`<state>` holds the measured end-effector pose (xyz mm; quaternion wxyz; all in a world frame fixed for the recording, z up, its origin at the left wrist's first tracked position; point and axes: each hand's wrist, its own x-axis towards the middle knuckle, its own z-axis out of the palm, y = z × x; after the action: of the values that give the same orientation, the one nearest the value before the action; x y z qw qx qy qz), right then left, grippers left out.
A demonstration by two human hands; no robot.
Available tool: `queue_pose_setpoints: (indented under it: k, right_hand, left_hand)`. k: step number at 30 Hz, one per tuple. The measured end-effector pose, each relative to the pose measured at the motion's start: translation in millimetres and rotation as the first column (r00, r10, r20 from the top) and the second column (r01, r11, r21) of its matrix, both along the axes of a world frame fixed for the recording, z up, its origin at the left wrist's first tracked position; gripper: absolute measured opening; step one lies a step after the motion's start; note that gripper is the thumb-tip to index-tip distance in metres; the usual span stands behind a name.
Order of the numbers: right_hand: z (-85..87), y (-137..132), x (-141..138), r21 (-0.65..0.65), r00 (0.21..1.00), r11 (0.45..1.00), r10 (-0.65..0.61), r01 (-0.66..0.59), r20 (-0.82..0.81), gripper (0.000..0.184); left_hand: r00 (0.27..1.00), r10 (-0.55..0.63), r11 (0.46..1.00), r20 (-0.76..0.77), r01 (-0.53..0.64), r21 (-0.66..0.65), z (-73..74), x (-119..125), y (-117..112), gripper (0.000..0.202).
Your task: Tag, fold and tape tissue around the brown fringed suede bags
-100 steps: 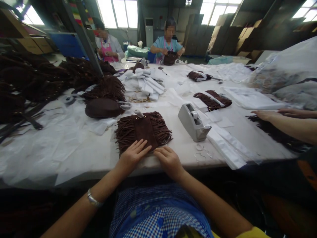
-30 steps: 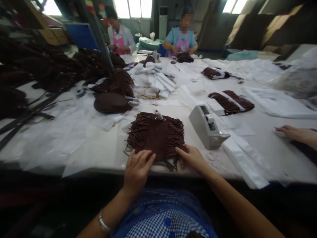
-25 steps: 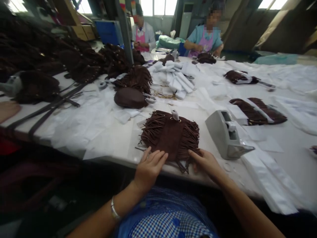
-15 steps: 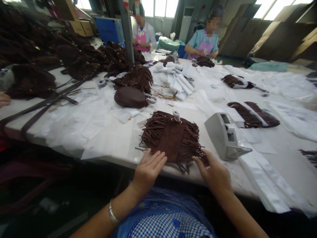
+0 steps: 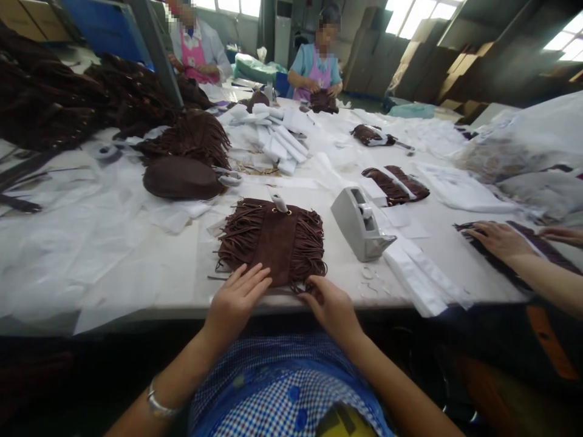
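Observation:
A dark brown suede bag [image 5: 276, 246] with fringe down both sides lies flat before me, its bottom edge towards me. Near its top edge, between brass eyelets, a white-wrapped piece [image 5: 279, 203] sticks up. My left hand [image 5: 239, 297] rests with straight fingers on the bag's lower left edge. At the lower right corner, my right hand [image 5: 332, 306] has thumb and fingertips closed on some fringe strands [image 5: 300, 286]. To the right of the bag stands a grey tape dispenser [image 5: 359, 224].
A rounded brown bag [image 5: 182, 178] and a heap of white paper rolls [image 5: 282, 139] lie farther back. White strips [image 5: 416, 276] are at right. A co-worker's hand [image 5: 503, 240] rests on another fringed piece there. Two people work across the table.
My view has swung right, bringing a co-worker's hands into sight. My right hand has moved in to the bag's corner and closed on the strands; my left stays on the lower edge.

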<state>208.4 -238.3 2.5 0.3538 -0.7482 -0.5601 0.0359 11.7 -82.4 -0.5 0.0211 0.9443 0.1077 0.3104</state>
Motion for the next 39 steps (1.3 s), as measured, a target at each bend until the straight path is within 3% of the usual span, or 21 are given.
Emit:
queue_pose_setpoints:
  k: [4,12,15,18,21,23,25,28,30,34,39]
  right_hand:
    - [-5.2,5,0,0.051,0.999,0.998,0.022,-0.024,0.040,0.016]
    - [-7.7,2,4,0.008,0.991,1.000,0.016,-0.018,0.134,0.018]
    - [4.2,-6,2,0.033,0.979,0.999,-0.014,0.007,0.205,0.018]
    - [27.2,-20,8,0.096,0.972,0.995,-0.005,-0.018,0.234,0.020]
    - [48.6,-37,41,0.160,0.952,0.986,-0.094,0.048,0.293,0.022]
    - [56.2,-50,83,0.200,0.917,0.954,-0.274,0.222,0.291,0.022]
    - [57.1,-62,135,0.193,0.841,0.876,-0.480,0.443,0.248,0.022]
    - [48.7,-71,205,-0.090,0.765,0.769,-0.603,0.633,0.227,0.026]
    - [40.4,-70,234,-0.282,0.780,0.728,-0.591,0.625,0.205,0.029]
    - [30.7,-63,250,-0.394,0.820,0.724,-0.544,0.566,0.178,0.028]
    - [44.1,-63,243,-0.402,0.827,0.724,-0.512,0.561,0.233,0.035]
  left_hand:
    - [1.000,-0.030,0.999,-0.007,0.030,-0.018,0.8,0,1,0.035]
    - [0.997,-0.070,0.996,-0.038,0.071,0.045,1.9,-3,7,0.035]
    - [0.998,-0.053,0.996,-0.017,0.054,0.070,0.8,0,3,0.036]
    - [1.000,-0.025,0.996,0.009,0.024,0.082,-1.0,2,-3,0.041]
    - [1.000,-0.024,0.996,0.017,0.022,0.091,-4.6,2,-3,0.047]
    - [0.999,-0.037,0.993,0.033,0.033,0.113,-7.6,2,-1,0.050]
    - [0.998,-0.050,0.989,0.042,0.044,0.144,-10.4,3,1,0.052]
    - [0.997,-0.065,0.980,0.028,0.059,0.191,-14.7,7,0,0.051]
    - [0.998,-0.062,0.976,0.024,0.055,0.209,-18.0,9,-1,0.051]
    - [0.999,-0.035,0.976,0.025,0.029,0.218,-23.4,11,-2,0.049]
    - [1.000,-0.019,0.974,0.012,0.016,0.226,-21.8,10,-2,0.049]
